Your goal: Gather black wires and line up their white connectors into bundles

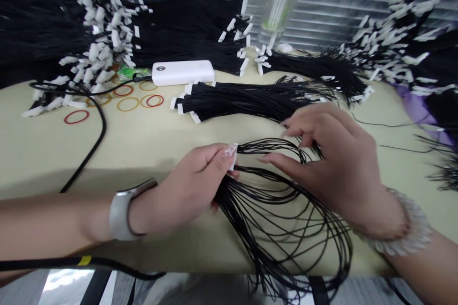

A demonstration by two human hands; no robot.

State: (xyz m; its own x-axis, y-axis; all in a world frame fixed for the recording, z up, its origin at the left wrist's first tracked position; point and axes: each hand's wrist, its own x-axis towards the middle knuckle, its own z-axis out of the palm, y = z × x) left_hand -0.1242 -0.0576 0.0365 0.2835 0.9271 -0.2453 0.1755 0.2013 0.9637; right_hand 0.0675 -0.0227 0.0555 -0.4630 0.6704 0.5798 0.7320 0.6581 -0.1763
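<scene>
1 looped bundle of black cables point(229, 195) in the lower centre of the frame, pinched at a white tab point(234, 158) between left hand point(200, 181) thumb and fingers. Right hand point(336, 167) right of centre, fingers spread from thumb over the strands, contact unclear. Probably separating or straightening strands; seems to call for closing the right fingers around chosen ones.

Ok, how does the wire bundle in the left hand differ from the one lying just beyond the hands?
The held bundle is gripped in the left hand; the farther bundle lies on the table. The held bundle's wires bow into wide loops, while the farther bundle's run nearly straight. Both have thin black wires and white end pieces.
</scene>
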